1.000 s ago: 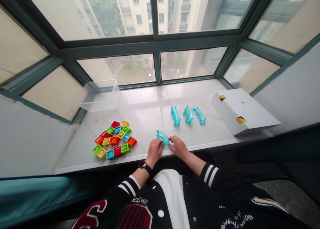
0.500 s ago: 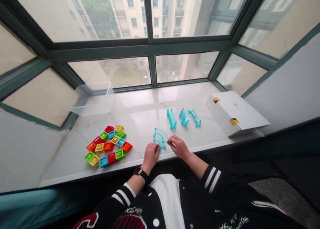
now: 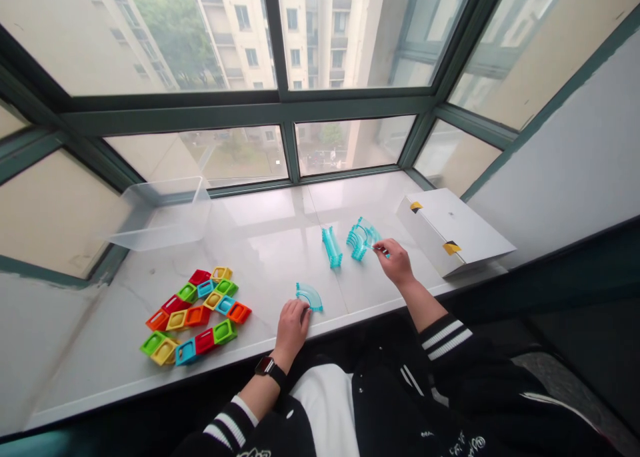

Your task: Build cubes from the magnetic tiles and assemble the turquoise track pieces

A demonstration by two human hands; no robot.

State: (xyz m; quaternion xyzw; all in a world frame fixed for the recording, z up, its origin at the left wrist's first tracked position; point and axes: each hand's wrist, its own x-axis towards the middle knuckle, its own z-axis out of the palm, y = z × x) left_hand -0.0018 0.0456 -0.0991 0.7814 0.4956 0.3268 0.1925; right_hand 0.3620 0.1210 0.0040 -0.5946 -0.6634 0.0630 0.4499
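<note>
A curved clear-blue track piece lies flat on the white marble sill. My left hand rests beside it, fingertips touching its near end, fingers curled. My right hand has reached right and pinches another curved blue track piece, lifting it beside a straight blue piece that stands on the sill.
A cluster of several red, orange, yellow, green and blue square blocks lies at the left. A clear plastic bin stands at the back left by the window. A white cardboard box sits at the right.
Both hands held the curved piece near the front edge; it now lies flat. My right hand left it and moved right to the other blue pieces, gripping one.
</note>
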